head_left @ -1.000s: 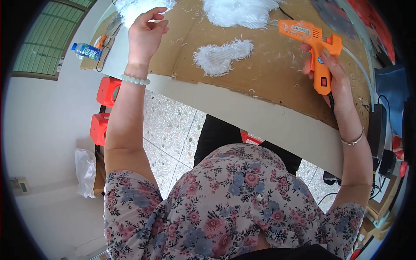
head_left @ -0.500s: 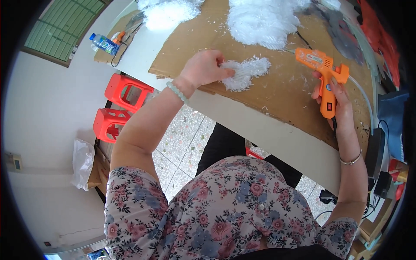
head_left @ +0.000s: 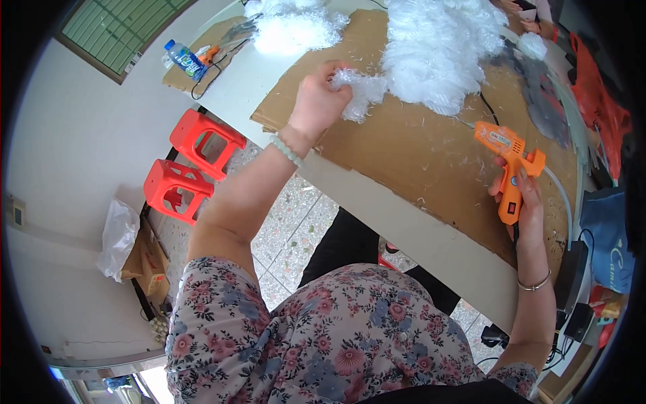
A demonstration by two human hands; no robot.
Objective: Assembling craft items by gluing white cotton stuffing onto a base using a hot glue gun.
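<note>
White fringed pc (head_left: 367,93) pinched by L hand (head_left: 323,101), over cardboard (head_left: 397,151), just beside lg white heap (head_left: 437,57). Orange glue gun (head_left: 513,163) gripped by R hand (head_left: 530,202), nozzle (head_left: 465,122) nr heap.

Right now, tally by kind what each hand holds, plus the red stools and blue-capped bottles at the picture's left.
Orange glue gun, in the right hand: 1
White fringed piece, in the left hand: 1
Red stools: 2
Blue-capped bottle: 1
Total: 5
</note>
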